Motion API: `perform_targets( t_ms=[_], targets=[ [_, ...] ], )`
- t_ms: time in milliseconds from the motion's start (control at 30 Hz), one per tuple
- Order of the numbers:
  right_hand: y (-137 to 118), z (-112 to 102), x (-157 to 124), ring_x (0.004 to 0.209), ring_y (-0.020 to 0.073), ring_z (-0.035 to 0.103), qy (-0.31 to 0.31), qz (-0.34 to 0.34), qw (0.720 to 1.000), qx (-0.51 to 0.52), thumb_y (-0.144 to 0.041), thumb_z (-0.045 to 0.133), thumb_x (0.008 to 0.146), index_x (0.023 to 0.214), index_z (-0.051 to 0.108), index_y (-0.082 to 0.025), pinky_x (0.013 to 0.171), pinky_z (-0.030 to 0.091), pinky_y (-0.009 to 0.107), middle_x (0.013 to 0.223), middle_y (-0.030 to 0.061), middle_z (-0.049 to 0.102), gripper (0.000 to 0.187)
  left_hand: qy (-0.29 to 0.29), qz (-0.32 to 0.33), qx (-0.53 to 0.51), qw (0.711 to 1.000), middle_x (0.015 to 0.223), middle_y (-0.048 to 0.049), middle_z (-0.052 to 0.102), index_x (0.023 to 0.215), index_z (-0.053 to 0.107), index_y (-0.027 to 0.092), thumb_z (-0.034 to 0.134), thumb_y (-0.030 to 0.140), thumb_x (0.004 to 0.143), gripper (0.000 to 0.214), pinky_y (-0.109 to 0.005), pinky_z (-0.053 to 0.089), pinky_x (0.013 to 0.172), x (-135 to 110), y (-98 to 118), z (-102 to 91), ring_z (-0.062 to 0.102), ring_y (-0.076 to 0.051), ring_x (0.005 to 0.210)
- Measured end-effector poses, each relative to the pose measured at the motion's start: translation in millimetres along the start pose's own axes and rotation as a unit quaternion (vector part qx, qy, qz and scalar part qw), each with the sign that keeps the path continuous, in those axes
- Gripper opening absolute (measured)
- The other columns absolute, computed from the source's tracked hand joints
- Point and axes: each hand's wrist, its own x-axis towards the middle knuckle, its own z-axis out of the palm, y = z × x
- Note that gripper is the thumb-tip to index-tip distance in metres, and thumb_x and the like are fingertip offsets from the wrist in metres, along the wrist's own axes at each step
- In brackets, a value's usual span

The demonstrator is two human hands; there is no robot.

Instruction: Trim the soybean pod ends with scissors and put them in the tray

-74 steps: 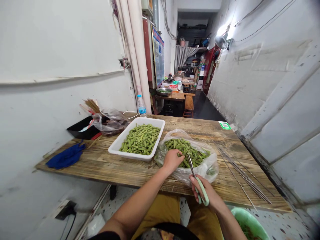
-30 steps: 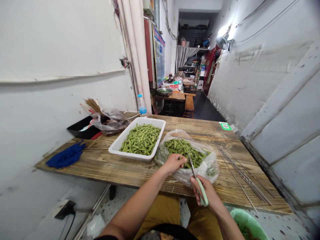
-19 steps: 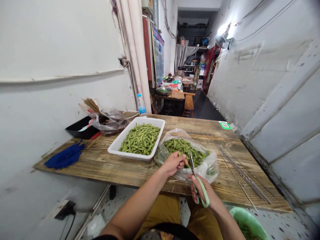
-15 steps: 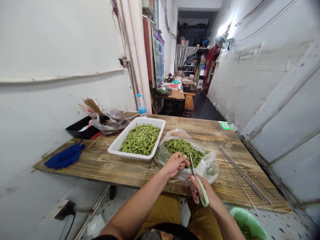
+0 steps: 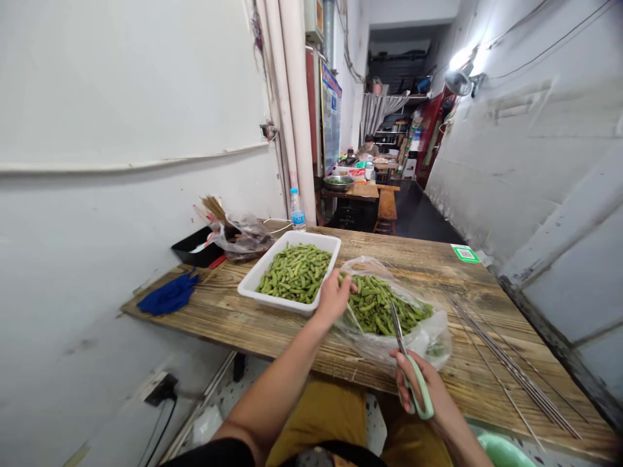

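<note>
My right hand grips a pair of scissors with pale green handles, its metal blades close together and pointing away over the plastic bag. Green edamame pods fill the open clear bag. Between that bag and the white tray, my left hand hovers by the tray's right rim. A bit of green edamame pod shows at its closed fingers, mostly hidden by them. More pods are heaped in the tray.
Long thin metal skewers lie on the wooden table at right. A blue cloth, a black box and a water bottle are on the left and back. A green basin stands below the front edge.
My left hand has moved from the scissor blades leftward toward the tray. The scissors have drawn away from it, still in my right hand. The camera view has turned left.
</note>
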Motion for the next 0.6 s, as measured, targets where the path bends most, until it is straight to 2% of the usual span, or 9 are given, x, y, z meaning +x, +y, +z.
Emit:
perform_targets(
  t_ms=[100, 167, 233, 300, 333, 400, 467, 533, 600],
  targets=[
    [1, -6, -1, 0.032, 0.0048, 0.04, -0.001, 0.002, 1.0, 0.015, -0.059, 0.064, 0.069, 0.086, 0.05, -0.019, 0.027, 0.035, 0.017, 0.053, -0.0085, 0.047, 0.046, 0.144, 0.081, 0.22, 0.961, 0.091, -0.0113, 0.066, 0.101, 0.053, 0.013, 0.039, 0.027, 0.089, 0.024, -0.035, 0.042, 0.084, 36, 8, -50.6, 0.06, -0.02, 0.087],
    [1, -8, -2, 0.032, 0.0044, 0.04, 0.003, 0.008, 1.0, 0.025, -0.058, 0.063, 0.071, 0.083, 0.05, -0.019, 0.028, 0.034, 0.017, 0.052, -0.0083, 0.047, 0.044, 0.145, 0.072, 0.332, 0.929, 0.109, -0.0184, 0.061, 0.109, 0.053, 0.01, 0.049, 0.029, 0.084, 0.032, -0.042, 0.037, 0.093, 54, 11, -74.6, 0.055, -0.027, 0.106],
    [-1, -6, -3, 0.031, 0.0042, 0.039, 0.017, 0.009, 0.999, 0.035, -0.058, 0.063, 0.071, 0.08, 0.05, -0.019, 0.028, 0.032, 0.017, 0.051, -0.0083, 0.047, 0.043, 0.136, 0.089, 0.396, 0.904, 0.128, -0.0205, 0.05, 0.115, 0.054, 0.011, 0.06, 0.031, 0.077, 0.043, -0.048, 0.029, 0.101, 61, 12, -80.3, 0.042, -0.033, 0.122],
    [-4, -2, -4, 0.032, 0.0046, 0.039, 0.035, 0.001, 0.998, 0.049, -0.058, 0.064, 0.069, 0.08, 0.05, -0.019, 0.029, 0.033, 0.017, 0.051, -0.0087, 0.047, 0.043, 0.086, 0.154, 0.394, 0.902, 0.134, -0.0154, 0.046, 0.115, 0.057, 0.017, 0.06, 0.029, 0.078, 0.039, -0.048, 0.024, 0.104, 55, 11, -65.2, 0.037, -0.031, 0.127],
    [-6, 0, -5, 0.033, 0.0049, 0.039, 0.041, -0.001, 0.998, 0.055, -0.059, 0.065, 0.069, 0.081, 0.05, -0.019, 0.029, 0.033, 0.018, 0.052, -0.0087, 0.047, 0.043, 0.024, 0.194, 0.372, 0.907, 0.131, -0.0125, 0.05, 0.112, 0.06, 0.019, 0.058, 0.028, 0.08, 0.033, -0.045, 0.026, 0.104, 47, 8, -51.1, 0.041, -0.028, 0.124],
    [-9, 3, -5, 0.033, 0.0052, 0.04, 0.044, 0.001, 0.997, 0.06, -0.06, 0.065, 0.068, 0.08, 0.05, -0.02, 0.029, 0.034, 0.018, 0.052, -0.0087, 0.047, 0.044, -0.175, 0.261, 0.314, 0.896, 0.111, -0.0084, 0.062, 0.103, 0.066, 0.022, 0.053, 0.024, 0.083, 0.024, -0.036, 0.034, 0.097, 28, 0, -15.4, 0.053, -0.021, 0.106],
    [-9, 3, -6, 0.033, 0.0052, 0.039, 0.044, 0.008, 0.997, 0.056, -0.061, 0.063, 0.068, 0.078, 0.048, -0.02, 0.029, 0.033, 0.018, 0.051, -0.0088, 0.046, 0.045, -0.328, 0.29, 0.31, 0.844, 0.092, -0.0074, 0.066, 0.094, 0.07, 0.021, 0.054, 0.02, 0.081, 0.02, -0.033, 0.038, 0.088, 9, -11, 20.9, 0.056, -0.019, 0.091],
    [-7, 1, -7, 0.032, 0.0048, 0.038, 0.047, 0.011, 0.998, 0.051, -0.061, 0.062, 0.069, 0.076, 0.046, -0.02, 0.028, 0.033, 0.018, 0.051, -0.009, 0.046, 0.044, -0.364, 0.315, 0.358, 0.8, 0.086, -0.009, 0.064, 0.087, 0.072, 0.02, 0.055, 0.018, 0.08, 0.018, -0.035, 0.037, 0.084, -5, -23, 47.8, 0.054, -0.022, 0.09],
    [-3, -2, -7, 0.032, 0.0044, 0.038, 0.048, 0.013, 0.998, 0.049, -0.06, 0.061, 0.071, 0.074, 0.045, -0.021, 0.028, 0.032, 0.017, 0.052, -0.0092, 0.046, 0.043, -0.351, 0.329, 0.396, 0.782, 0.089, -0.0104, 0.062, 0.083, 0.072, 0.019, 0.057, 0.02, 0.08, 0.016, -0.036, 0.035, 0.082, -11, -30, 60.8, 0.051, -0.024, 0.094]
  ],
)
